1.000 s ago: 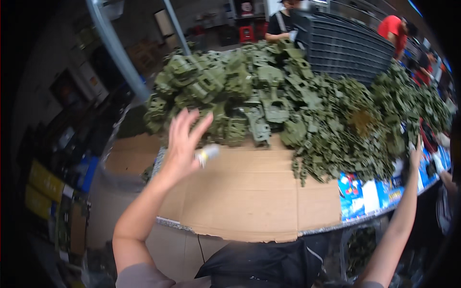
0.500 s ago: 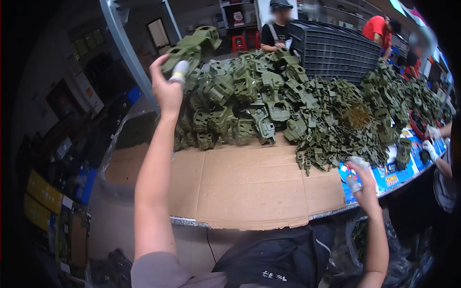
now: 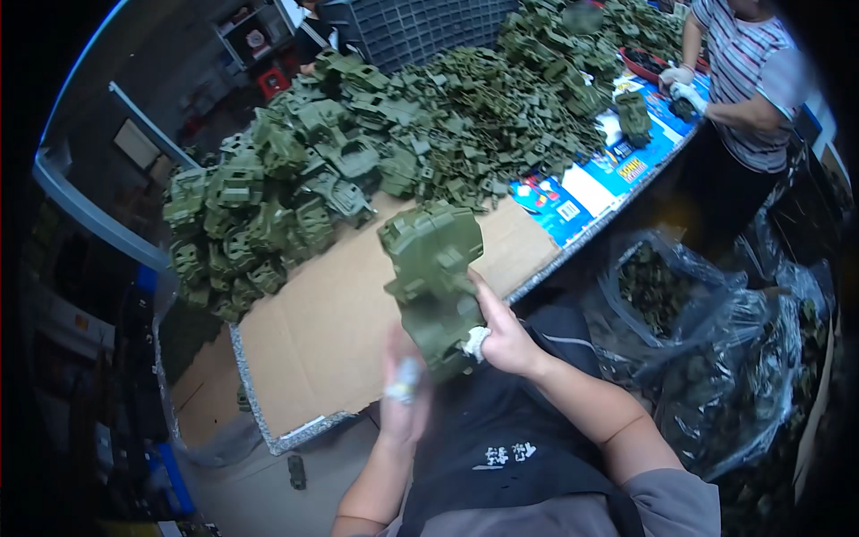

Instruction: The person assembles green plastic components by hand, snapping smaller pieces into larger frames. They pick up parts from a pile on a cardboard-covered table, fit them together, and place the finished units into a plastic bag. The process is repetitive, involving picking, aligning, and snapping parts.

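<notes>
A large olive-green plastic toy vehicle body (image 3: 436, 246) is held up over the front of the cardboard-covered table. My right hand (image 3: 507, 338) grips it along its right lower side, with a white finger wrap showing at the thumb. Close by the part's lower left is my left hand (image 3: 404, 389), smeared by motion; a pale wrap shows on one finger. Whether those left fingers touch the part cannot be made out. Behind lies a heap of similar green vehicle bodies (image 3: 268, 210), running rightward into a mound of small green plastic pieces (image 3: 488, 121).
Brown cardboard (image 3: 313, 340) covers the near tabletop. A dark slatted crate (image 3: 420, 31) stands behind the heap. At the right a co-worker in a striped shirt (image 3: 743, 80) handles parts with gloved hands. Clear plastic bags of green parts (image 3: 734, 376) sit below the table's right edge.
The vehicle body has come from above the heap's left end to in front of me, and my right hand now grips it. My left hand has come down beside it. The view has turned rightward.
</notes>
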{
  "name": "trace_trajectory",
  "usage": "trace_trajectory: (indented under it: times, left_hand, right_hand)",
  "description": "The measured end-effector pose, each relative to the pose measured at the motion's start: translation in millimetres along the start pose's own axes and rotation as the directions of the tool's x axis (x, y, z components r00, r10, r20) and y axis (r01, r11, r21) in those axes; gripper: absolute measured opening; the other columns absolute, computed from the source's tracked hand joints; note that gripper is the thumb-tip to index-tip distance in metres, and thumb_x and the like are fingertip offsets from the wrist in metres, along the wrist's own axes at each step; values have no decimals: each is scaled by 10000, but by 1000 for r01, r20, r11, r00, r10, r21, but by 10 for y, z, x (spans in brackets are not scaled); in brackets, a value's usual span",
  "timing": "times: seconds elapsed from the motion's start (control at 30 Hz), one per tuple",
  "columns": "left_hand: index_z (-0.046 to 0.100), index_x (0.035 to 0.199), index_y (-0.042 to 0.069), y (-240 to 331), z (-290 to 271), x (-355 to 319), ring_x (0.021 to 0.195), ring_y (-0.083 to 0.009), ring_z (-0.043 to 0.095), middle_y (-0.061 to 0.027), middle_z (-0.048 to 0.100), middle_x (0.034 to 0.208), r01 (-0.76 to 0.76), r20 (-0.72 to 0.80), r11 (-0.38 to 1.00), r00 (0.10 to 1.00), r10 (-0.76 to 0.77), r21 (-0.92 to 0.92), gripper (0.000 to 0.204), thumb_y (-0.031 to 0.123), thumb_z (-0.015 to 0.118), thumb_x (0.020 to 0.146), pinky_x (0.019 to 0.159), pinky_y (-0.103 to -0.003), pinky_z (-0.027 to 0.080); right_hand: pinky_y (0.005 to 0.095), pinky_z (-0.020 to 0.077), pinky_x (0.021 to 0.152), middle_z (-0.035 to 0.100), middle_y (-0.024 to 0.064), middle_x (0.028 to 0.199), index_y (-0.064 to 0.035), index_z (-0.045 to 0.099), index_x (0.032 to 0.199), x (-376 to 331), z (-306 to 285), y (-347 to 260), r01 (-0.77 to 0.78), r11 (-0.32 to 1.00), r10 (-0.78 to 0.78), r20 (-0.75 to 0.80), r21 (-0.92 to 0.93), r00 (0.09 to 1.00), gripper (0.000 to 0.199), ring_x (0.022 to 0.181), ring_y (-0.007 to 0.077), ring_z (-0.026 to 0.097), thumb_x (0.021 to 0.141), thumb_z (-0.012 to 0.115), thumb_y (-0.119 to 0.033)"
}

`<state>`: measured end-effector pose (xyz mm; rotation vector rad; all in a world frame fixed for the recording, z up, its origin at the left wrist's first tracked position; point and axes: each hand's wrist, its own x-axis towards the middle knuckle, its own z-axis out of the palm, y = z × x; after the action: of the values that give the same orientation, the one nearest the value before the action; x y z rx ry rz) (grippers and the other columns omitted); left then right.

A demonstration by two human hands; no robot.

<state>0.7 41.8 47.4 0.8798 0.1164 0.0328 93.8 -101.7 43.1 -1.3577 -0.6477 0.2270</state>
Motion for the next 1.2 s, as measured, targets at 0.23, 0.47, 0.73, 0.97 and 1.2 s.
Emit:
trace_trajectory:
  times: [0.23,0.47,0.73,0.97,1.2]
  left_hand:
    - [-232,1407,90,-28,-313,-105,1129,-259,515,-221,413,1297,-306,154,711,950,272,633,1150,-2,692,729,938,-347,413]
    - [468,1188,-67,386,-827,-340,902,-353,627,-223,581,1059,183,88,983,979,-183,0,721,563,212,950,829,-476,522]
    - [143,1439,125,-47,-794,-368,970,-390,603,-235,478,1231,391,300,920,882,-363,-36,819,385,629,832,848,-482,499]
    - [192,1431,117,-306,-756,-245,931,-322,630,-222,525,1169,504,429,852,745,-511,140,816,352,655,802,808,-447,529]
    - [304,1384,37,-727,-886,-214,1037,-240,587,-151,523,1217,661,245,745,711,-660,88,795,327,712,766,840,-393,521]
  right_hand:
    - [369,323,1041,346,263,1390,24,132,1436,-243,72,-81,117,912,-6,272,-392,962,872,1281,357,381,707,603,-50]
    - [438,374,979,445,358,1216,7,134,1432,315,-381,-352,24,718,178,216,-696,960,881,1147,478,453,753,650,-216]
    - [429,442,917,557,138,1157,-116,620,1060,1713,-1099,20,363,-90,-543,351,-927,763,365,1083,332,525,708,608,-24]
    - [387,498,695,564,92,851,-105,488,1038,1812,-1482,7,485,-197,-281,523,-852,805,297,842,284,589,756,517,-18]
    - [297,486,771,648,137,927,-63,639,1008,-588,-752,-291,-106,858,240,210,-502,948,231,888,263,638,778,630,-41]
